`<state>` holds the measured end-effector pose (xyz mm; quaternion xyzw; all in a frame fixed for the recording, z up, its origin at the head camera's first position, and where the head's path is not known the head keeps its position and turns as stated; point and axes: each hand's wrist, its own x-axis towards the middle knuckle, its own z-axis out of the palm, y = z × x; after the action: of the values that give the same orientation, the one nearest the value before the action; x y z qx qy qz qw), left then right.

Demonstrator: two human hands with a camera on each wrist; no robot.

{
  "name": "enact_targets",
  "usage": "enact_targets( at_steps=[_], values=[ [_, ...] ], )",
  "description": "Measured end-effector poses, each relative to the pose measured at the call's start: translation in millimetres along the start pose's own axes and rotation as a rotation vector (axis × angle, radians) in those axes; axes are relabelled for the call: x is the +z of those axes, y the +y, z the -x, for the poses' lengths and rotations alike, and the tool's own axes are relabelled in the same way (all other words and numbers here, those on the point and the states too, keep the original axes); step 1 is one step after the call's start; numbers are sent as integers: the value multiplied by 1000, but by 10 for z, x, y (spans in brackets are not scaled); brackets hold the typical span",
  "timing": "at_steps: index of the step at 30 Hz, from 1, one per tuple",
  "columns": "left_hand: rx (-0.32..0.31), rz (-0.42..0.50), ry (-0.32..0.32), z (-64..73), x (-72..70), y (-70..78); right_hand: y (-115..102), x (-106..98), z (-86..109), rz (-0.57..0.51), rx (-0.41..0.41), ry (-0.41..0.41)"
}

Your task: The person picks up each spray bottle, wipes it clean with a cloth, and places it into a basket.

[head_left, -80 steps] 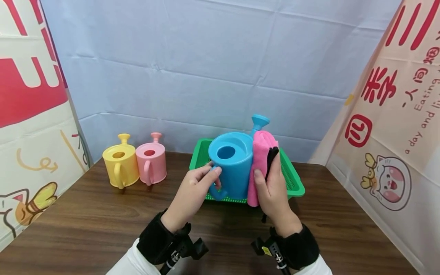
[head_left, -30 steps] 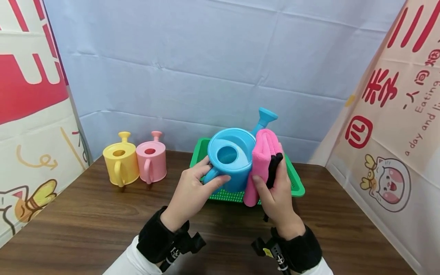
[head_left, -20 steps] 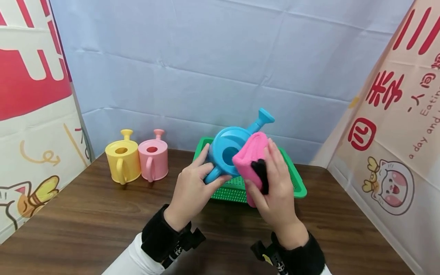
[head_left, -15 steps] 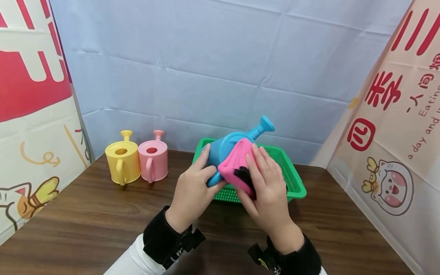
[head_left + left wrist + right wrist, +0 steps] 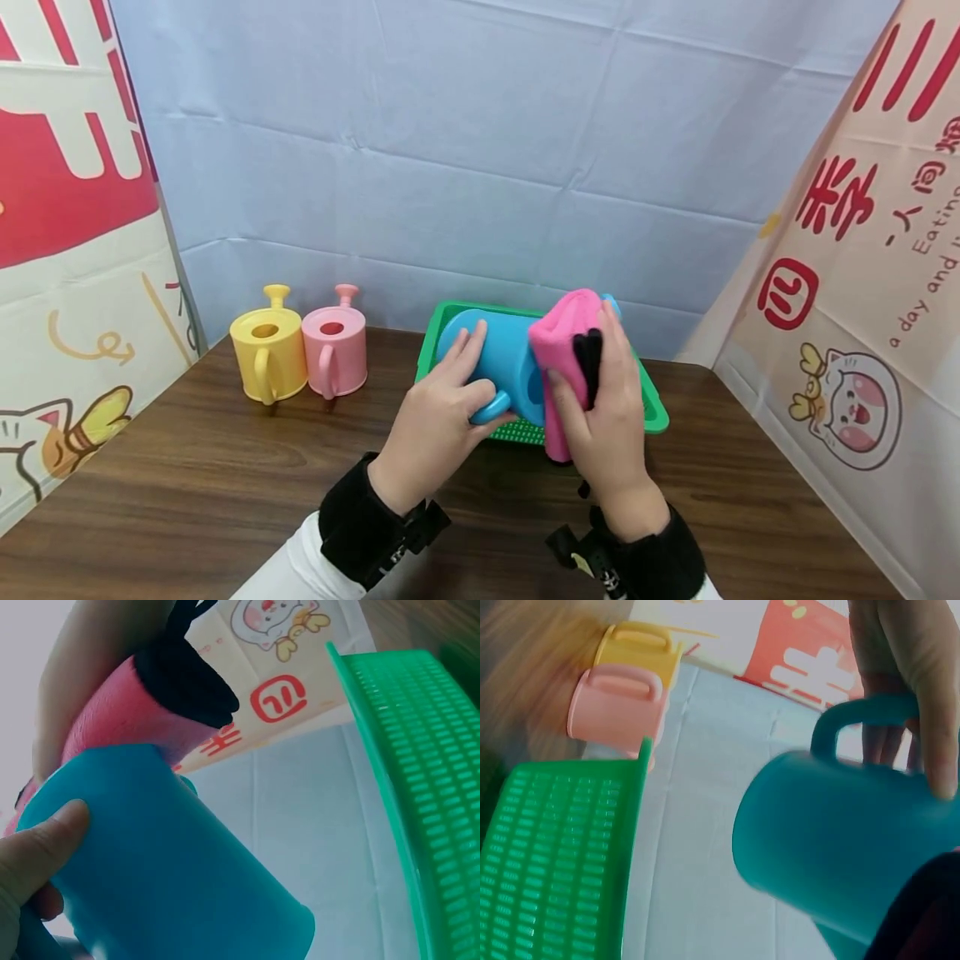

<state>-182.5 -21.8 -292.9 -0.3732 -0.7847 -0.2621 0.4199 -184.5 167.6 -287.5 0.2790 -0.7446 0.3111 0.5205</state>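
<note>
Left hand (image 5: 438, 417): fingers spread over the body of the blue watering can (image 5: 498, 362), thumb hooked at the handle; gripping, can tipped on its side, base toward the left, mouth toward the right. Held just above the front edge of the green basket (image 5: 652, 412).

Right hand (image 5: 607, 412): fingers curled round a folded pink cloth (image 5: 558, 350) with a black layer (image 5: 588, 367) in the fold, pressed against the mouth end of the can. Cloth touching the can's rim; lower end of cloth hanging past the basket's front edge.

Left wrist view: thumb (image 5: 41, 847) flat on the blue wall, pink-and-black roll (image 5: 142, 705) lying over the top edge. Right wrist view: can body (image 5: 832, 840) and handle loop seen, basket mesh (image 5: 547, 862) below.

Progress, as a judgement: wiping of the blue can under way, outer top end being covered; likely mid-job, not finished. Yellow can (image 5: 266, 346) and pink can (image 5: 333, 342) standing upright, touching, well left of the basket on the wooden table (image 5: 187, 483), untouched by either hand.

Hidden or unclear: spout almost wholly behind the cloth, only a blue tip showing. Can's opening not visible. Basket interior mostly blocked by the hands. Whether the cloth reaches inside the can — cannot tell.
</note>
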Motion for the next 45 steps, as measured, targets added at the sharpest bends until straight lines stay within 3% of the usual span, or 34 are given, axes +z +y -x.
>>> enact_targets(
  at_steps=[4,7,10,17,21,28,32,36,45],
  values=[
    [5,19,-29,6,31,17,43,-44,8,-16,141,-2],
    [-10,33,-34,16,39,19,42,-31,19,-29,146,-16],
    [-23,48,-21,28,39,14,15,5,25,-43,67,-20],
    [-82,90,23,65,52,-20,-96,125,62,-29,-306,9],
    [-90,88,31,66,51,-28,-139,158,76,-13,-362,8],
    [20,81,63,35,67,-6,-103,113,45,23,-226,91],
    [59,68,58,29,64,12,-24,57,41,0,-42,106],
    [40,71,26,42,70,20,43,24,60,-4,99,83],
    [30,98,20,41,88,19,61,-29,43,-11,198,92]
  ],
)
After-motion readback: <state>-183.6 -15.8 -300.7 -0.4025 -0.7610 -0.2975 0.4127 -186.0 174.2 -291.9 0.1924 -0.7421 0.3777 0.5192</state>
